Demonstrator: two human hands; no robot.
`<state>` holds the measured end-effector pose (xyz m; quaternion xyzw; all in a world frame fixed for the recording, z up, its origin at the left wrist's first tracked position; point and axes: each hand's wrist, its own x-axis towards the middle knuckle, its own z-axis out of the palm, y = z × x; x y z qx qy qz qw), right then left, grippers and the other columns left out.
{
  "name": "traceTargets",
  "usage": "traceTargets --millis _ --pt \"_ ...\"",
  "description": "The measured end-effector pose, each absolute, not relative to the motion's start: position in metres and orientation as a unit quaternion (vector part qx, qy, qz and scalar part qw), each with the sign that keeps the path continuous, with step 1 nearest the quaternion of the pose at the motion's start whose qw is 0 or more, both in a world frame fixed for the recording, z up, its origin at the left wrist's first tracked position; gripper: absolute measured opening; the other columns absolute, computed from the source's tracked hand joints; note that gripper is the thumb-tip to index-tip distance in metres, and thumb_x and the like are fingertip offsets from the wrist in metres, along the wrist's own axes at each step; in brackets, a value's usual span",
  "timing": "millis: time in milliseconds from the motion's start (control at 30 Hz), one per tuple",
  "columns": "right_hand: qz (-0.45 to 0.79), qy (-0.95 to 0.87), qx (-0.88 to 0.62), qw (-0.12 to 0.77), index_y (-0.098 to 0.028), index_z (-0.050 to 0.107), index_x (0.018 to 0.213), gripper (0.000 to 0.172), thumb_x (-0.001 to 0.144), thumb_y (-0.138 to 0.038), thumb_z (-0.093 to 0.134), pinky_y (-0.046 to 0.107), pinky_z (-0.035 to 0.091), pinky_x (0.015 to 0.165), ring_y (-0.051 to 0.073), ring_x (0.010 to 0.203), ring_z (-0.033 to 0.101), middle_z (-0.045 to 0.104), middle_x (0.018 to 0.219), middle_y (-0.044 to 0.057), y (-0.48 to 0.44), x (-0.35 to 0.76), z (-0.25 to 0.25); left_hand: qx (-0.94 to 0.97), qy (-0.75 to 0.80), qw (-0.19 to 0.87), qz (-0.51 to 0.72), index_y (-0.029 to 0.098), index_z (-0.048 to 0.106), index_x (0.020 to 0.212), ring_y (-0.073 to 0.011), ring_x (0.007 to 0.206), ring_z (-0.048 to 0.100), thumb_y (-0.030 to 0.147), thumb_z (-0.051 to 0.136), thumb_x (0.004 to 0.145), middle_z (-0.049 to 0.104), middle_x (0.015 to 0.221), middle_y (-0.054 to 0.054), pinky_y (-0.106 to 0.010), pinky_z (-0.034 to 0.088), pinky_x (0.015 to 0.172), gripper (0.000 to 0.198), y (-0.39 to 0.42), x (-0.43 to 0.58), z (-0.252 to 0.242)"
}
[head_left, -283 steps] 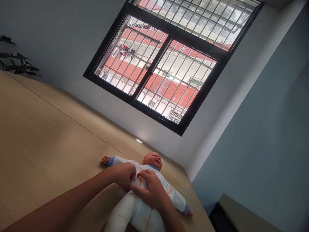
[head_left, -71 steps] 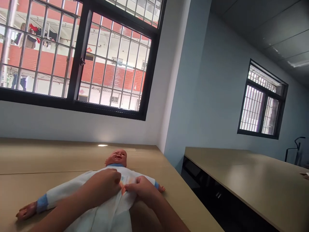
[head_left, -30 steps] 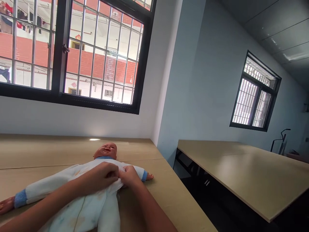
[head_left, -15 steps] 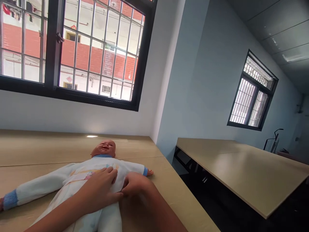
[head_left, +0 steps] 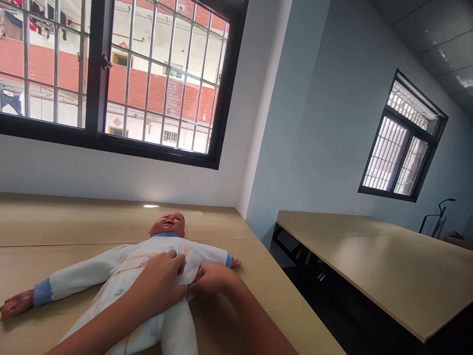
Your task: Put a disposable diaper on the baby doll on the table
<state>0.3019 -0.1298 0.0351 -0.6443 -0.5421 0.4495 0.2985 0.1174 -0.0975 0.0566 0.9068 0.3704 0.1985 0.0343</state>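
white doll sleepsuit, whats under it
The sleepsuit lies on a tan tabletop. Only the baby doll's head and hands stick out; its body inside is covered, so cannot be seen.

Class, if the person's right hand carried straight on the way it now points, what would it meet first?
The right hand would first meet the white baby suit on the doll; its fingertips appear already at the cloth, though depth is hard to judge.

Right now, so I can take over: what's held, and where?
The doll's white bodysuit: left hand on its front, right hand at its edge; grip unclear.
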Motion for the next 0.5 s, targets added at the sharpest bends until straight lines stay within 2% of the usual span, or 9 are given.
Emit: traceTargets --millis 67,167,333,400,500 --pt "0.485 -0.520 -0.656 0.253 -0.016 0.058 0.047 0.023 0.063 0.000 0.065 0.023 0.053 0.052 0.015 0.049 0.062 0.063 0.049 0.002 -0.129 0.307 0.041 0.903 0.384 0.034 0.190 0.019 0.053 0.078 -0.0240 0.083 0.058 0.020 0.056 0.067 0.065 0.088 -0.005 -0.033 0.034 0.069 0.012 -0.096 0.117 0.058" --pt "0.536 -0.482 -0.643 0.260 -0.014 0.054 0.049 0.028 0.067 0.002 0.068 0.019 0.058 0.060 0.012 0.056 0.068 0.064 0.051 0.001 -0.134 0.312 0.051 0.898 0.401 0.050 0.171 0.019 0.051 0.077 -0.0225 0.081 0.057 0.015 0.054 0.067 0.064 0.086 -0.004 -0.032 0.032 0.068 0.010 -0.094 0.117 0.060" --pt "0.583 -0.468 -0.628 0.215 -0.010 0.063 0.057 0.021 0.071 0.005 0.065 0.017 0.060 0.066 0.011 0.059 0.069 0.068 0.058 0.003 -0.145 0.319 0.062 0.897 0.407 0.050 0.165 0.019 0.051 0.076 -0.0228 0.081 0.058 0.012 0.052 0.067 0.065 0.086 -0.005 -0.032 0.031 0.068 0.011 -0.092 0.116 0.062" --pt "0.575 -0.470 -0.633 0.218 -0.010 0.066 0.063 0.015 0.075 -0.001 0.067 0.018 0.060 0.064 0.011 0.060 0.069 0.069 0.061 0.004 -0.144 0.319 0.060 0.896 0.409 0.037 0.167 0.019 0.051 0.075 -0.0245 0.083 0.059 0.019 0.055 0.073 0.065 0.087 -0.007 -0.033 0.032 0.069 0.004 -0.092 0.117 0.061" --pt "0.516 -0.486 -0.649 0.277 -0.013 0.066 0.066 0.012 0.076 -0.009 0.070 0.020 0.057 0.060 0.012 0.057 0.066 0.065 0.057 0.001 -0.139 0.313 0.051 0.897 0.408 0.045 0.165 0.019 0.053 0.078 -0.0293 0.085 0.061 0.040 0.057 0.081 0.065 0.087 -0.010 -0.035 0.035 0.071 0.021 -0.089 0.121 0.060"
